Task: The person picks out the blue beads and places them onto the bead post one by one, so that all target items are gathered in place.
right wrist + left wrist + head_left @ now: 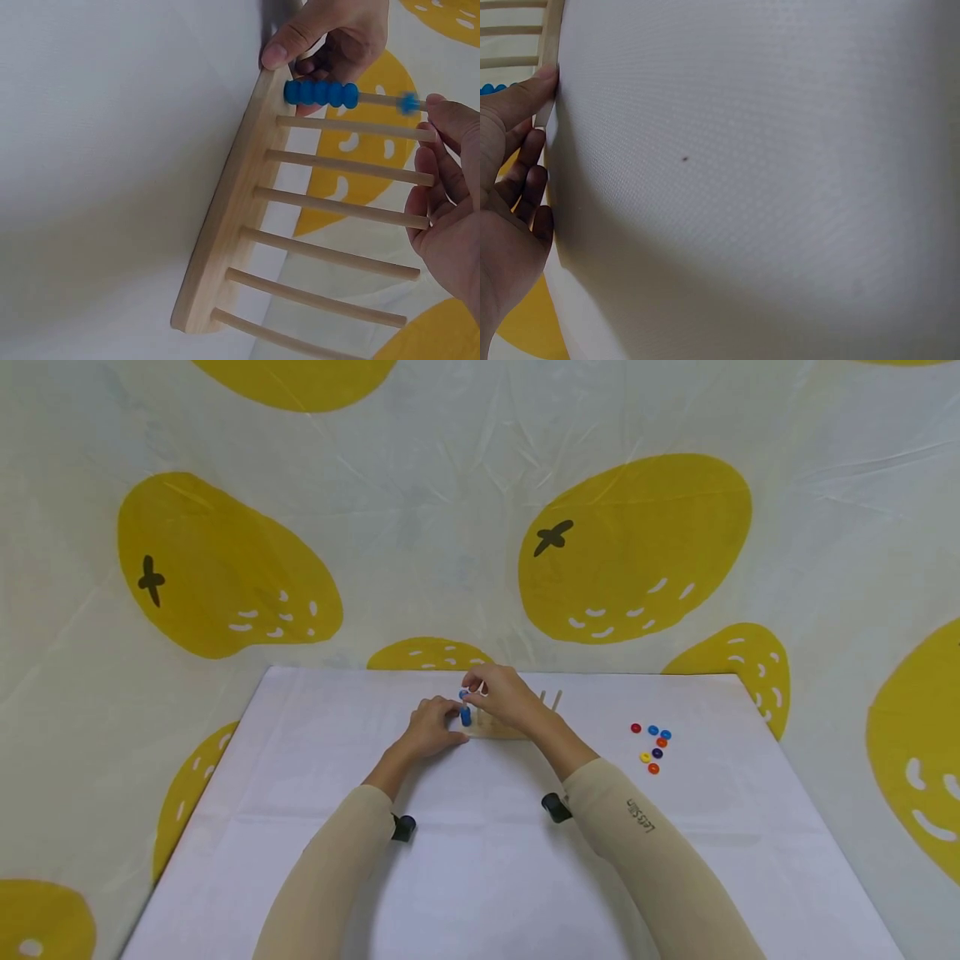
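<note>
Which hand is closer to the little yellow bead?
Right. The right hand is left of the yellow bead, at the peg rack; the left hand is farther left, holding the rack's end.

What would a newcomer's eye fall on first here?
Probably the large yellow fruit-like prints on the backdrop behind the table. Next come bright blue beads on an end peg of the wooden rack, with the left hand at its base and the right hand near the peg's tip. Loose coloured beads lie on the table's right.
</note>
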